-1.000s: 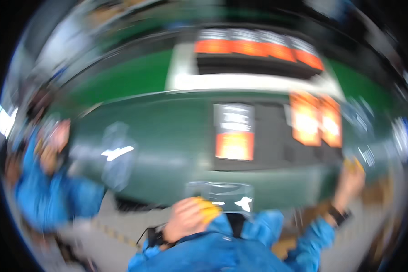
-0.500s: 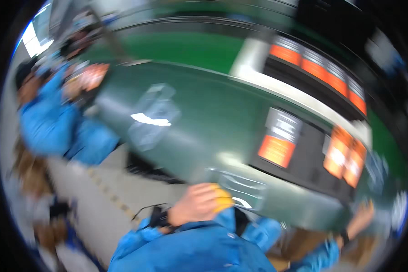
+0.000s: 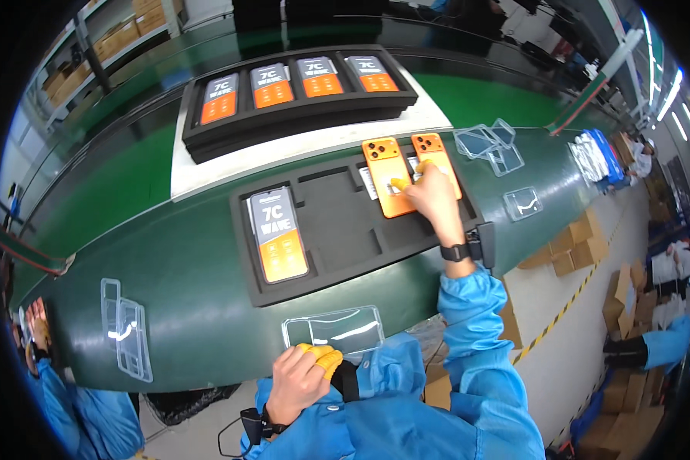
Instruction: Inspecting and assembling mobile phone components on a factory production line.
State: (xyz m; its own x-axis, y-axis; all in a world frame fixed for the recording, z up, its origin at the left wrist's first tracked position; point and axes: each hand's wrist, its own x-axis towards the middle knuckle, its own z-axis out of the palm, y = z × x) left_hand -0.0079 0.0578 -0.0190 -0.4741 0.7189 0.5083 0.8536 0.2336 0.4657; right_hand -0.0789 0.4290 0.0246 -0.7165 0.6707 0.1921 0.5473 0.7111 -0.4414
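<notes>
My right hand, with yellow finger covers, reaches over the black foam tray. Its fingers are bent onto an orange phone, back side up with its camera block at the far end. Close on the right lies a second orange phone, partly covered by my fingers. A boxed-looking grey and orange piece fills the tray's left slot. At the table's front edge my left hand is closed, yellow-covered fingertips curled in, and whatever they hold is hidden. Just beyond it lies a clear phone case.
Behind, a stack of black trays holding several grey and orange pieces stands on a white board. Clear cases lie at left, more clear cases at right. A co-worker's blue sleeve shows at lower left; cardboard boxes stand on the floor.
The view has swung to the right and sharpened. My right hand has moved from the table's right end onto the orange phones. My left hand remains closed near the front edge.
</notes>
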